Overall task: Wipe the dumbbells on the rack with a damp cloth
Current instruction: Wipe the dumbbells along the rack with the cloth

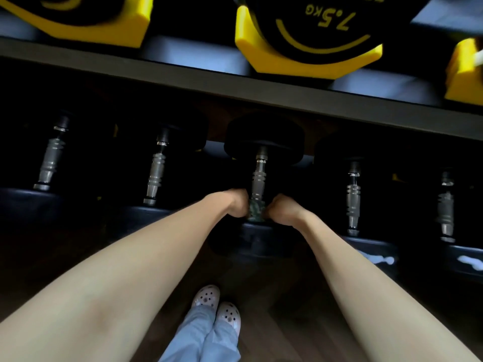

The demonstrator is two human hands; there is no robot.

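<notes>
On the rack's lower shelf lies a black dumbbell [261, 142] with a ribbed metal handle [258, 178]. A greenish cloth [254, 211] is wrapped round the near end of that handle. My left hand [236, 203] grips the cloth from the left, and my right hand [281, 209] grips it from the right. Both fists sit tight against the handle, just above the dumbbell's near head [258, 239]. Their fingers are hidden behind the handle and cloth.
Several more dumbbells line the lower shelf on both sides, such as one [156, 168] to the left and one [352, 197] to the right. The upper shelf rail [235, 84] carries yellow-and-black dumbbells, one marked 7.5 kg [313, 35]. My feet in pale clogs [217, 307] stand on a dark wood floor.
</notes>
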